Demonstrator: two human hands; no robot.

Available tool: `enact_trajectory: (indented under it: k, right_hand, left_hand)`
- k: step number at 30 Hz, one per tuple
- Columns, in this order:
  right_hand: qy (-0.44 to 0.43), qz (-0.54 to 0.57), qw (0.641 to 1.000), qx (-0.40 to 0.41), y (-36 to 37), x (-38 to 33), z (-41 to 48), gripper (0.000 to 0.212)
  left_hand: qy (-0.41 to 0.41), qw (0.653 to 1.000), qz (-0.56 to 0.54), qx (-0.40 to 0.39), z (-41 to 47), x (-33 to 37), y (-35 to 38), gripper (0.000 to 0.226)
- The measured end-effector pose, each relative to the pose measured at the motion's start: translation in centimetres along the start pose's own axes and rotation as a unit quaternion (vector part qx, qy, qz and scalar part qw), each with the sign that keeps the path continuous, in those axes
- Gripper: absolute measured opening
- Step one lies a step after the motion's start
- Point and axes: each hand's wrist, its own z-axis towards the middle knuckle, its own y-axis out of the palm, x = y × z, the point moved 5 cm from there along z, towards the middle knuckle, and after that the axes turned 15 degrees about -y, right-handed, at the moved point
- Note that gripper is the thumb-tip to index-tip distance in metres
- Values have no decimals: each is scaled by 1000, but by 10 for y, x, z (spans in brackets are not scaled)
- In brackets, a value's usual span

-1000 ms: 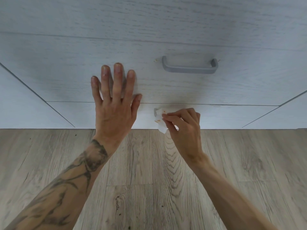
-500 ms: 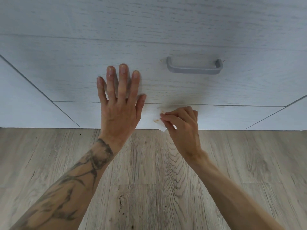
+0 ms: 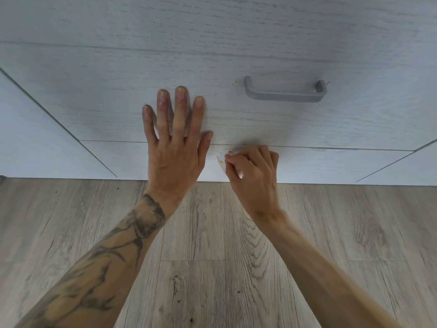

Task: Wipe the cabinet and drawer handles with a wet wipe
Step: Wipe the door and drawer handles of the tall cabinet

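A grey bar handle (image 3: pixel 285 92) sits on the pale wood-grain drawer front (image 3: pixel 354 119), up and right of both hands. My left hand (image 3: pixel 176 147) lies flat against that drawer front, fingers spread. My right hand (image 3: pixel 253 172) is closed around a small crumpled white wet wipe (image 3: pixel 221 162) with orange stains, pressed low against the cabinet near the seam under the drawer. Most of the wipe is hidden inside the fist. Small orange specks mark the drawer front beside both ends of the handle.
A plinth panel (image 3: pixel 331 165) runs below the drawer down to the wood-look floor (image 3: pixel 212 268). Angled side panels (image 3: pixel 35 138) flank the drawer on the left and right.
My right hand has slid slightly up toward the seam with the wipe, drawing more of it into the fist. The view has shifted left a little; my left hand stays flat on the drawer.
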Motion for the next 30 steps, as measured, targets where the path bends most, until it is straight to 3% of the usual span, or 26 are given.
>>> enact_trajectory:
  k: [16,30]
  right_hand:
    - [33,-15,999,8,4,-4,-3,6]
    - [-17,-2,1000,6,0,3,-8,6]
  left_hand:
    - [2,1000,-14,-2,1,-1,-1,85]
    - [2,1000,-13,1,0,-1,0,80]
